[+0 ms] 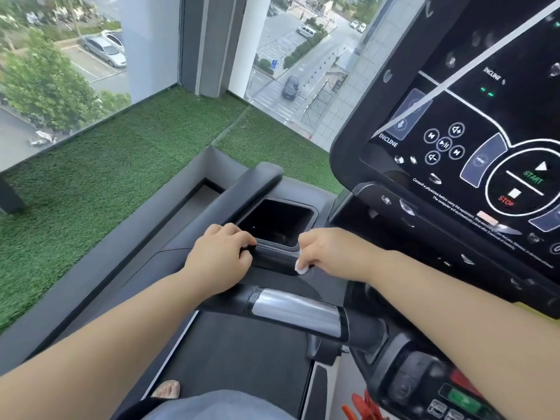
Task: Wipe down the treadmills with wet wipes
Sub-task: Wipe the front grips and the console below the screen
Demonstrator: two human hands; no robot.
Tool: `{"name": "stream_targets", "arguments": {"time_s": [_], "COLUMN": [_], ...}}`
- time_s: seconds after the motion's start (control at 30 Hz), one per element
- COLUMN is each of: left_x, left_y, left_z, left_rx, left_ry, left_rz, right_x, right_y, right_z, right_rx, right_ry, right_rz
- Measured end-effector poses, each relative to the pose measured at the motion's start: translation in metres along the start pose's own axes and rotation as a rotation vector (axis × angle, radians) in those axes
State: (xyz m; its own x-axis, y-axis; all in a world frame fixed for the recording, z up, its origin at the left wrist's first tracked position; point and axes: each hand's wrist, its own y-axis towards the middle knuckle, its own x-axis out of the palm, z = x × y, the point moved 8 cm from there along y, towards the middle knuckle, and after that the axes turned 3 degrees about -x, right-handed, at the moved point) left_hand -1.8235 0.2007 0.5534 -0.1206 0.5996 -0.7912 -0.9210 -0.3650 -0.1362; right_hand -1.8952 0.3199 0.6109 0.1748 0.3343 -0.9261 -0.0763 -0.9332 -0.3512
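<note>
I stand on a black treadmill, its belt (242,353) below me. My left hand (219,256) grips the black rail at the near-left edge of the square cup holder (277,221), fingers curled over it. My right hand (330,251) pinches a small white wet wipe (301,268) and presses it onto the black ledge just in front of the cup holder. Most of the wipe is hidden inside my fingers. The two hands are about a hand's width apart.
The tilted console screen (472,140) with START and STOP marks fills the right. A silver-and-black handlebar grip (298,310) crosses under my arms. Control buttons (448,395) and an orange cord (363,404) sit at the bottom right. Green turf (100,189) and windows lie to the left.
</note>
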Motion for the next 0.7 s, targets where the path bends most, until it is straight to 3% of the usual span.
{"name": "stream_targets", "arguments": {"time_s": [0.07, 0.2, 0.27, 0.53, 0.7], "left_x": [0.000, 0.004, 0.007, 0.008, 0.007], "left_y": [0.000, -0.001, 0.000, 0.002, 0.003], "left_z": [0.003, 0.021, 0.030, 0.030, 0.033], "left_rx": [-0.007, 0.030, 0.045, 0.003, 0.003], "left_ry": [0.005, -0.006, 0.002, 0.006, 0.040], "left_rz": [0.000, 0.011, 0.011, -0.010, -0.027], "right_x": [-0.004, -0.031, -0.031, 0.013, 0.011], "right_y": [-0.012, -0.024, -0.013, 0.006, -0.013], "right_z": [0.016, 0.033, 0.016, 0.003, 0.051], "right_rx": [0.071, 0.342, 0.372, 0.374, 0.564], "right_ry": [-0.026, 0.131, 0.160, 0.018, 0.071], "right_rz": [-0.007, 0.265, 0.306, 0.110, 0.072]}}
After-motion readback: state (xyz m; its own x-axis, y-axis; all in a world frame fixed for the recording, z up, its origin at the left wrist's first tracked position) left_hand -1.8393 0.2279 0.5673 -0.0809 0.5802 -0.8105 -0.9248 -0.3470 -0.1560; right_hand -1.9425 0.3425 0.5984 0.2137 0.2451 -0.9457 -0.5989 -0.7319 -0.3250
